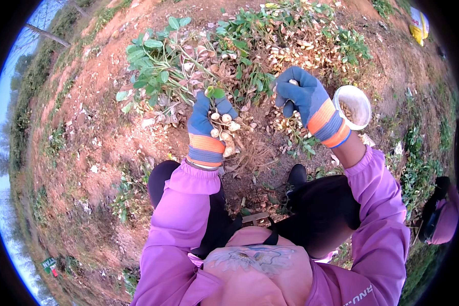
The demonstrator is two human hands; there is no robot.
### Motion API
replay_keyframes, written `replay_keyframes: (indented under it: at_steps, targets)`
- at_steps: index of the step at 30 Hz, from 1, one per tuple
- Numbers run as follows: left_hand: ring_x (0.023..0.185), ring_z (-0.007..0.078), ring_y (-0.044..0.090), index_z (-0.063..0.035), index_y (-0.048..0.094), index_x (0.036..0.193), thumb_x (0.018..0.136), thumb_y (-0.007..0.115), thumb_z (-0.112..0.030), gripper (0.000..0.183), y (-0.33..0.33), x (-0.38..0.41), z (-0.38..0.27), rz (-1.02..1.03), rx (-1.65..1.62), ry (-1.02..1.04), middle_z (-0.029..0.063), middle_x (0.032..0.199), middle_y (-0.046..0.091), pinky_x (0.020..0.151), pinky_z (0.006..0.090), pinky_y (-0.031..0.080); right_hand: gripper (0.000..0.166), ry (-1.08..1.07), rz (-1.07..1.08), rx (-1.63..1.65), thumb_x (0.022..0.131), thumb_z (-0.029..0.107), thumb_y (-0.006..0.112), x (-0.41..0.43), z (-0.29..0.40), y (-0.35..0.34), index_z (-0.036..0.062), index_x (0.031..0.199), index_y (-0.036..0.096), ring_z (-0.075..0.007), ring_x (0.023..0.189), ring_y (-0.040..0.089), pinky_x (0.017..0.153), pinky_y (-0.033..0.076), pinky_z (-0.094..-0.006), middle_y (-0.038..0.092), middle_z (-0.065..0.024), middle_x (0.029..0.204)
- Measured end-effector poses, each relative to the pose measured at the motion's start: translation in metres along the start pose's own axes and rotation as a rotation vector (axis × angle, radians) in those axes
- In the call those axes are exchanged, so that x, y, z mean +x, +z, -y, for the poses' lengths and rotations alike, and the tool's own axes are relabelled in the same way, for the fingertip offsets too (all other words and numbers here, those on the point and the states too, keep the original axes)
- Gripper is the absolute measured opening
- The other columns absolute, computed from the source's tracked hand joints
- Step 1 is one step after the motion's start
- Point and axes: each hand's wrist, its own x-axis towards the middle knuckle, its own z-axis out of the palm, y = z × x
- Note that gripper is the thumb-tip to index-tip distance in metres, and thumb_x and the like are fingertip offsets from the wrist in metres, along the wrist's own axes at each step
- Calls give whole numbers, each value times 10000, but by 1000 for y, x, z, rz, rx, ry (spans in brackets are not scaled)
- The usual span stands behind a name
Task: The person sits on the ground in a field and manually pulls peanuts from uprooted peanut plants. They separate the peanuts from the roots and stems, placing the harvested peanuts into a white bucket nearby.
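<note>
Both hands wear blue work gloves with orange and grey striped cuffs. My left hand (208,122) is closed around the stems of an uprooted peanut plant (164,72), whose leaves spread up and to the left. Several pale peanut pods (226,126) hang from its roots beside the palm. To the right, my right hand (300,95) is curled with a pale peanut pod (293,82) showing between its fingers. Close to that wrist stands a white plastic bucket (361,107) with some peanuts (345,110) inside.
A heap of pulled peanut plants (306,53) with many pods lies beyond my hands. My dark shoe (297,176) rests on the soil below. A yellow and white sack (419,28) is at the upper right. At the lower right edge, part of another person (443,218) shows.
</note>
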Motion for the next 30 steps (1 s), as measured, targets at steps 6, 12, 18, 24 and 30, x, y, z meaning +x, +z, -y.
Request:
replay_keyframes:
  at_steps: [6,12,18,24,30]
  targets:
    - [554,156,479,-68,506,846,878,473,-379,315,13,0,12,-171,108,86,9,618,450,465,298,427,220,-292,262,-179,771,37,542,-10,-4,35,58,988,569,-97,662,550,556,440,-214,576,-30,800]
    - [588,158,554,-69,550,869,881,477,-365,305,0,5,17,-208,99,33,48,681,566,496,268,475,219,-563,273,-389,721,65,598,6,-32,42,25,935,577,-246,800,590,701,469,-323,596,-127,891]
    - [659,159,570,-63,566,882,887,483,-323,273,-4,8,26,-242,80,90,60,761,590,566,290,484,183,-483,247,-542,692,84,599,5,-35,42,16,854,547,-245,692,578,617,455,-340,589,-107,785]
    - [684,168,574,-51,548,921,866,522,-323,279,5,7,27,-312,122,159,71,792,582,593,297,491,147,-48,190,-120,709,99,594,4,-21,41,39,836,553,-111,625,516,564,437,-269,563,-31,719]
    - [677,167,575,-58,541,930,852,541,-345,297,13,9,29,-357,156,171,59,776,572,573,292,495,124,-342,92,-343,678,75,617,6,-29,44,45,750,521,-111,583,525,479,421,-254,616,-56,802]
